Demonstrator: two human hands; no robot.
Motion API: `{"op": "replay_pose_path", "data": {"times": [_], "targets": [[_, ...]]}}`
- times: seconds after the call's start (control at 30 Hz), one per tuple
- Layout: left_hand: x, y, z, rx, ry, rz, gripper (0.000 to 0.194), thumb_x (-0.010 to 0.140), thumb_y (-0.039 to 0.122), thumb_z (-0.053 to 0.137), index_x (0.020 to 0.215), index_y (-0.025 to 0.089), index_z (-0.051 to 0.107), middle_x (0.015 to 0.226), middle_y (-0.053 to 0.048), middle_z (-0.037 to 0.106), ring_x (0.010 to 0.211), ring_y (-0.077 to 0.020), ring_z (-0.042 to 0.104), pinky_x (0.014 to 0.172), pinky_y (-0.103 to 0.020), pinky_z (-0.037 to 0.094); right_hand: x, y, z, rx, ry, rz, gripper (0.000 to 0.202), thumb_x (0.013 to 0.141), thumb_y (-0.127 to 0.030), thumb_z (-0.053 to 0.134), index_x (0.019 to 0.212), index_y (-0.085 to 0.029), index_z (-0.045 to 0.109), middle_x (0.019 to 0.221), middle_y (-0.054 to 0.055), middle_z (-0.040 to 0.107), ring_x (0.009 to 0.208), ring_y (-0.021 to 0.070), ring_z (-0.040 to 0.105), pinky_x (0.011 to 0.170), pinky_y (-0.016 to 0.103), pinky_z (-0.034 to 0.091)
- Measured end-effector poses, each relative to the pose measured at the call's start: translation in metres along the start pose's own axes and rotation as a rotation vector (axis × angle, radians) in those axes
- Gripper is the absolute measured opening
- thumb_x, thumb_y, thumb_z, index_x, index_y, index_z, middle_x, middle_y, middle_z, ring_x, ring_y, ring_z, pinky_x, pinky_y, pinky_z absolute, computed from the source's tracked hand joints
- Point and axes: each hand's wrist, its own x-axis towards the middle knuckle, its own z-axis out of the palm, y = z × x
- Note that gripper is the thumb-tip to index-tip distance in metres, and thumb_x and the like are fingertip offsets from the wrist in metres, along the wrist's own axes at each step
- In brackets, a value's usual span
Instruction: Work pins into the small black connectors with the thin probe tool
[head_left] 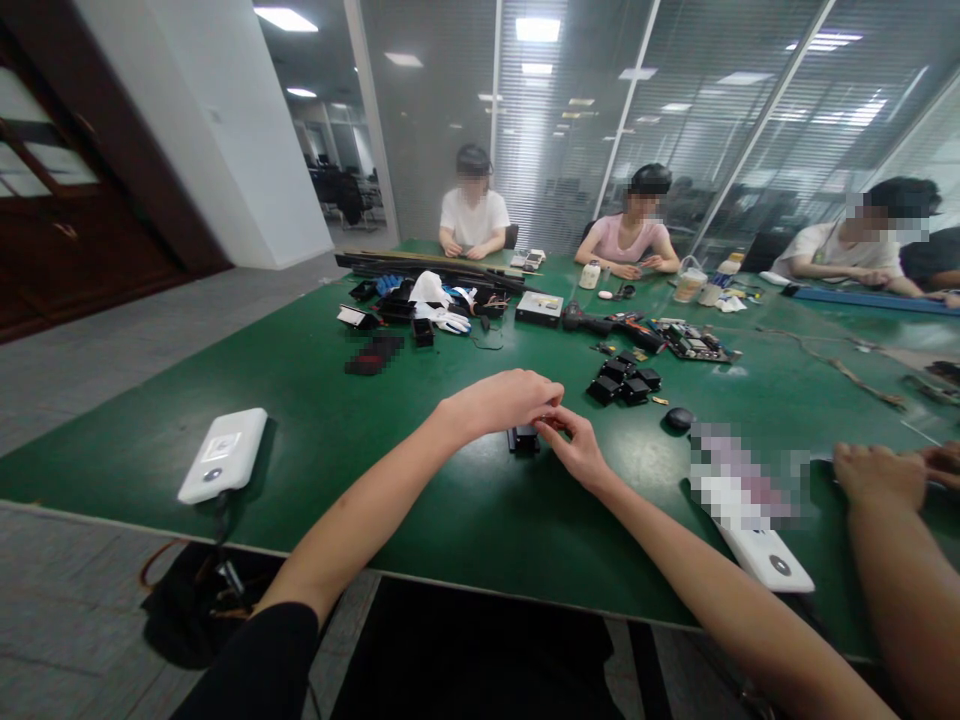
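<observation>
The near edge of the green table [480, 525] runs in front of the person, and a wide strip of green lies between it and the hands. More green stretches left to a white box [223, 456]. The left hand [514, 400] and right hand [576, 447] come together at the fingertips over a small black block [523, 443] on the table. The fingers bend, but I cannot tell if either hand pinches something. The top is smooth and shiny; the black boxes [635, 388] farther off have square sides, and a black puck [678, 419] is round
</observation>
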Motion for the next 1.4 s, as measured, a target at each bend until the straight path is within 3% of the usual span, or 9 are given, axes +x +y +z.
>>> {"op": "replay_pose_path", "data": {"times": [0.23, 0.57, 0.77, 1.0, 1.17, 1.3, 1.4], "targets": [[-0.001, -0.002, 0.002, 0.025, 0.021, 0.024, 0.017, 0.1, 0.026, 0.052, 0.104, 0.017, 0.066, 0.099, -0.008, 0.074, 0.094, -0.0224, 0.069, 0.075, -0.029, 0.045, 0.002, 0.01, 0.002, -0.003, 0.107, 0.038, 0.025, 0.087, -0.042, 0.075, 0.081, -0.021, 0.064, 0.074, 0.001, 0.063, 0.07, 0.0174, 0.057, 0.067, 0.03, 0.048], [-0.001, -0.002, 0.002, 0.028, 0.014, 0.015, 0.02, 0.102, 0.029, 0.05, 0.103, 0.017, 0.067, 0.098, -0.008, 0.074, 0.091, -0.0214, 0.069, 0.072, -0.029, 0.044, 0.0, 0.001, -0.002, -0.004, -0.002, -0.009, 0.021, 0.096, -0.038, 0.06, 0.094, -0.021, 0.071, 0.084, 0.004, 0.067, 0.076, 0.0198, 0.059, 0.071, 0.031, 0.048], [-0.002, -0.002, 0.002, 0.04, 0.018, 0.018, 0.016, 0.1, 0.026, 0.053, 0.103, 0.016, 0.065, 0.098, -0.009, 0.074, 0.093, -0.022, 0.069, 0.073, -0.029, 0.044, 0.001, 0.006, 0.001, 0.014, 0.07, 0.018, 0.021, 0.087, -0.04, 0.075, 0.088, -0.021, 0.065, 0.075, 0.0, 0.06, 0.069, 0.0168, 0.055, 0.066, 0.029, 0.048], [-0.001, -0.002, 0.002, 0.053, 0.011, 0.031, 0.019, 0.102, 0.029, 0.051, 0.104, 0.017, 0.065, 0.099, -0.008, 0.074, 0.093, -0.0218, 0.07, 0.073, -0.028, 0.044, 0.002, 0.008, 0.001, 0.003, 0.061, 0.017, 0.022, 0.091, -0.041, 0.068, 0.088, -0.019, 0.07, 0.082, 0.003, 0.069, 0.077, 0.0199, 0.061, 0.074, 0.032, 0.05], [-0.001, -0.002, 0.003, 0.052, 0.004, 0.016, 0.019, 0.101, 0.029, 0.052, 0.103, 0.018, 0.066, 0.098, -0.007, 0.074, 0.091, -0.0213, 0.07, 0.072, -0.028, 0.044, 0.0, 0.001, 0.0, 0.008, 0.002, -0.012, 0.024, 0.097, -0.039, 0.059, 0.093, -0.019, 0.072, 0.076, 0.002, 0.064, 0.07, 0.018, 0.057, 0.067, 0.03, 0.048], [-0.001, -0.001, 0.002, 0.075, 0.011, 0.001, 0.018, 0.101, 0.028, 0.051, 0.104, 0.017, 0.065, 0.101, -0.008, 0.074, 0.093, -0.022, 0.07, 0.073, -0.029, 0.044, 0.001, 0.001, 0.002, 0.034, 0.025, -0.001, 0.023, 0.092, -0.042, 0.068, 0.1, -0.02, 0.069, 0.084, 0.003, 0.064, 0.072, 0.0174, 0.057, 0.067, 0.029, 0.049], [-0.002, 0.001, 0.001, 0.094, 0.003, 0.003, 0.018, 0.101, 0.027, 0.051, 0.104, 0.016, 0.065, 0.102, -0.009, 0.073, 0.094, -0.0222, 0.07, 0.073, -0.029, 0.044, 0.002, 0.005, 0.004, 0.046, 0.078, 0.02, 0.023, 0.088, -0.042, 0.073, 0.093, -0.02, 0.065, 0.082, 0.002, 0.064, 0.071, 0.0165, 0.056, 0.067, 0.029, 0.049]]}}
